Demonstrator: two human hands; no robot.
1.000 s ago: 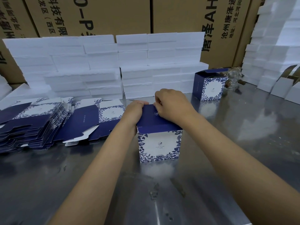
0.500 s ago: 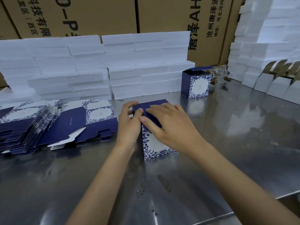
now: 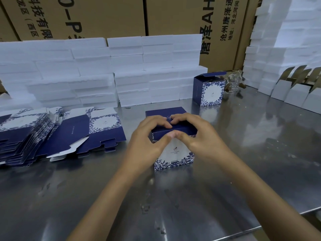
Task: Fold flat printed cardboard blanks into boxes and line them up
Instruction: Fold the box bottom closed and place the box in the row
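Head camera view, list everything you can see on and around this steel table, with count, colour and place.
Folded printed cardboard box: one, navy and white, table centre, under both hands.
Open-lidded printed box: one, navy and white, far right of centre.
Flat printed cardboard blanks: a fanned pile, navy and white, left.
White foam slabs: many, stacked behind and at right.
Plain white open cartons: several, right edge.
Brown corrugated cartons: several, back wall.
Steel table: one, grey.
Left hand: gripping the box lid.
Right hand: gripping the lid.
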